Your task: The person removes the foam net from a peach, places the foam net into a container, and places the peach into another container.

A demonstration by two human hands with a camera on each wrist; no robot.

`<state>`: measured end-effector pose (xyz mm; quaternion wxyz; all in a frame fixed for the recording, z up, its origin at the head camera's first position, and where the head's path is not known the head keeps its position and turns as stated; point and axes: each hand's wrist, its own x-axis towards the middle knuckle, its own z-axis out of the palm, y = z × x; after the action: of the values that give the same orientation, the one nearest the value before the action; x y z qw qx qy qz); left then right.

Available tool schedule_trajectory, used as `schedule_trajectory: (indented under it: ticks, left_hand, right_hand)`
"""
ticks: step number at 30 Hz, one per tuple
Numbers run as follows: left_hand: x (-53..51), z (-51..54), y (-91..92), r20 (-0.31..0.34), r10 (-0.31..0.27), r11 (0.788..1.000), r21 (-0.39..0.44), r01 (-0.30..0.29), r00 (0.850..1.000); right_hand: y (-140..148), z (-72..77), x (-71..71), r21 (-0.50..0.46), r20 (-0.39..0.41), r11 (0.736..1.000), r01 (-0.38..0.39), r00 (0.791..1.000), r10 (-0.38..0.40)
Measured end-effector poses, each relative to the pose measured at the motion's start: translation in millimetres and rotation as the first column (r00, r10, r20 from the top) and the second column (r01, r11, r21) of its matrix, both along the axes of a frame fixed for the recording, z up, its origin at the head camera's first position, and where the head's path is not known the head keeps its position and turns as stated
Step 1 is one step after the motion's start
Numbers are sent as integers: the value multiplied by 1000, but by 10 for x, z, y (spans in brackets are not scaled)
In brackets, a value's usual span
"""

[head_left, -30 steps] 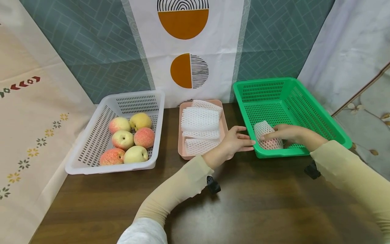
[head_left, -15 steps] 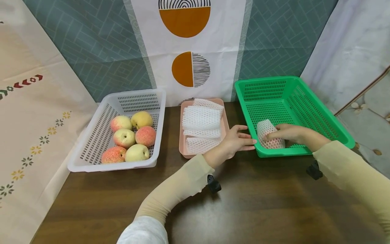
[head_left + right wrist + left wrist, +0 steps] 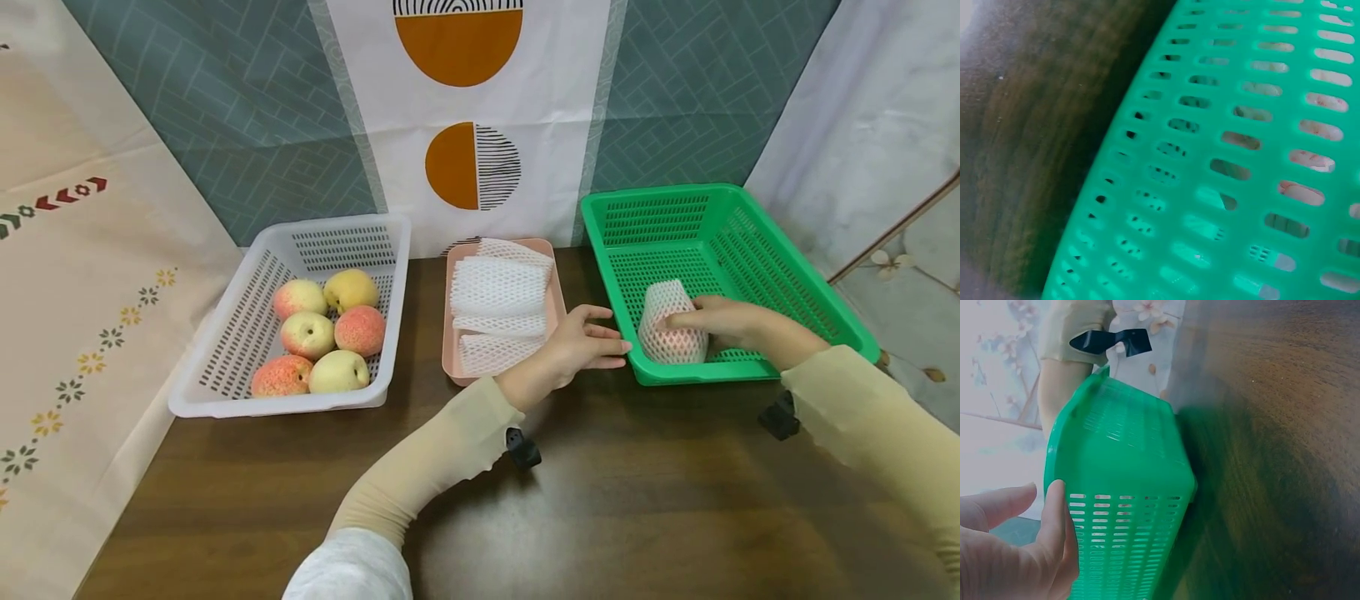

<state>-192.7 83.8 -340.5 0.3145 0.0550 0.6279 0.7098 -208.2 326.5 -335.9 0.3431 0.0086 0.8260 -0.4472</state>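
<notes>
In the head view, a peach in a white foam net sleeve (image 3: 672, 327) is at the near left corner of the green basket (image 3: 806, 287). My right hand (image 3: 731, 323) reaches over the near rim and holds the wrapped peach, thumb across the net. The basket wall hides this hand in the right wrist view, where pale patches show through the slots. My left hand (image 3: 581, 346) touches the basket's left side with fingers extended. In the left wrist view, the fingers of the left hand (image 3: 1029, 544) lie against the green wall (image 3: 1122, 462), not curled round it.
A pink tray (image 3: 452, 367) of stacked white foam net sleeves (image 3: 501, 292) stands mid-table, just beyond my left forearm. At the left, a white basket (image 3: 225, 350) holds several unwrapped peaches (image 3: 307, 335). Patterned cloth (image 3: 300, 108) hangs behind the brown table (image 3: 600, 500).
The wrapped peach has shifted slightly away from the near rim and its net stands more upright, with my right hand moving along. My left hand stays at the basket's side.
</notes>
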Motion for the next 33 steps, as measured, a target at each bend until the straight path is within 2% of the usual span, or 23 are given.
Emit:
schedule_trajectory:
  ticks: [5,12,17,21,23,25,29,33]
  left_hand:
    - [-3,16,-39,-17,-12,1000,-1,12,1000]
    - [-23,44,-110,-73,-19,1000,-12,18,997]
    - [-28,72,-141,-121,21,1000,6,-21,992]
    - [-10,99,-158,-194,38,999,-1,-39,980]
    - [6,113,-167,-246,44,999,-13,-48,968]
    - [23,120,-173,-314,43,998,-39,-58,949]
    - [59,139,-174,-442,35,990,-106,-91,897]
    - [90,156,-159,-525,25,983,-143,-117,851]
  right_hand:
    - [22,62,11,-58,-18,998,28,999,-29]
    - [47,160,36,-92,-31,993,78,996,-82]
    - [31,257,60,-123,-42,984,129,990,-135]
    - [-5,333,80,-169,-39,968,185,980,-195]
    - [-22,363,89,-191,-40,960,203,976,-215]
    - [-40,386,100,-210,-45,953,217,972,-231]
    - [-84,423,133,-248,-55,939,238,964,-259]
    - [-154,457,182,-292,-64,918,268,952,-298]
